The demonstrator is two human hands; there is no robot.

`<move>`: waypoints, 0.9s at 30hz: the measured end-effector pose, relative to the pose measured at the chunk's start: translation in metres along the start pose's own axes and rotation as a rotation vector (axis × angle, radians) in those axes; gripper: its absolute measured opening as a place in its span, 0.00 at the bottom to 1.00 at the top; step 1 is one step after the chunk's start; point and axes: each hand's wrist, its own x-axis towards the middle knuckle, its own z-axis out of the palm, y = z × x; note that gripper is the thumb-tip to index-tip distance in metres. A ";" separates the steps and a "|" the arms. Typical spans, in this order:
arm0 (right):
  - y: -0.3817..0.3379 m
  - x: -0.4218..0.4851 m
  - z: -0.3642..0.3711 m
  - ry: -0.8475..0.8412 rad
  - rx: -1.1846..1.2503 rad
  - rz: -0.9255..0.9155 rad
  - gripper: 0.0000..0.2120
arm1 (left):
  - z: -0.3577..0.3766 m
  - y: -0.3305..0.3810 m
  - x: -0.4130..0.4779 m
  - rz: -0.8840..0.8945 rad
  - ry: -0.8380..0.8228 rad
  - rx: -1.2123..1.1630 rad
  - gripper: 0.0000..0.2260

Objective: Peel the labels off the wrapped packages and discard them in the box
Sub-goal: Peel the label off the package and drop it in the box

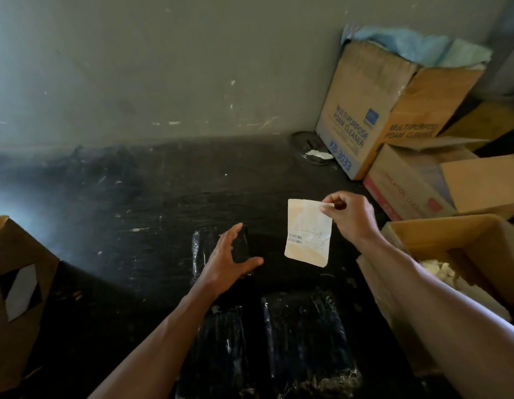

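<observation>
My right hand (352, 217) pinches the top corner of a white label (307, 233), which hangs free in the air with barcodes on its lower left. My left hand (230, 254) hovers with spread fingers just over a black wrapped package (218, 249) on the dark table; whether it touches the package I cannot tell. Two more black wrapped packages (304, 338) lie side by side nearer to me. An open cardboard box (463, 234) with crumpled white paper inside stands at the right, under my right forearm.
Stacked foam-cleaner cartons (362, 110) and another open carton (480, 182) fill the back right corner. A round dark lid (310, 148) with a scrap of paper lies by them. A brown box (17, 289) stands at the left edge. A grey wall runs behind the table.
</observation>
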 end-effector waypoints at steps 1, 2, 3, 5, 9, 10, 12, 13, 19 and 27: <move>0.010 -0.004 -0.016 0.016 -0.010 0.010 0.03 | 0.014 0.011 -0.001 0.011 -0.009 -0.006 0.43; 0.020 -0.008 -0.033 0.033 -0.016 0.023 0.03 | 0.030 0.023 -0.003 0.023 -0.025 -0.009 0.43; 0.030 -0.012 -0.051 0.054 -0.013 0.037 0.02 | 0.046 0.034 -0.005 0.042 -0.039 -0.012 0.43; 0.051 -0.023 -0.089 0.101 0.000 0.063 0.01 | 0.081 0.056 -0.009 0.064 -0.071 -0.028 0.43; 0.101 -0.037 -0.158 0.216 0.006 0.136 0.02 | 0.152 0.098 -0.016 0.116 -0.153 -0.035 0.42; 0.115 -0.039 -0.174 0.247 0.014 0.163 0.02 | 0.172 0.108 -0.018 0.139 -0.180 -0.033 0.42; 0.143 -0.049 -0.206 0.290 0.027 0.216 0.02 | 0.211 0.130 -0.023 0.171 -0.216 -0.009 0.43; 0.156 -0.052 -0.217 0.319 0.022 0.235 0.02 | 0.228 0.139 -0.025 0.184 -0.241 0.008 0.43; 0.209 -0.070 -0.252 0.262 -0.098 0.299 0.03 | 0.304 0.165 -0.038 0.261 -0.371 0.038 0.49; 0.264 -0.068 -0.238 0.119 -0.126 0.434 0.01 | 0.345 0.155 -0.032 0.300 -0.363 0.285 0.58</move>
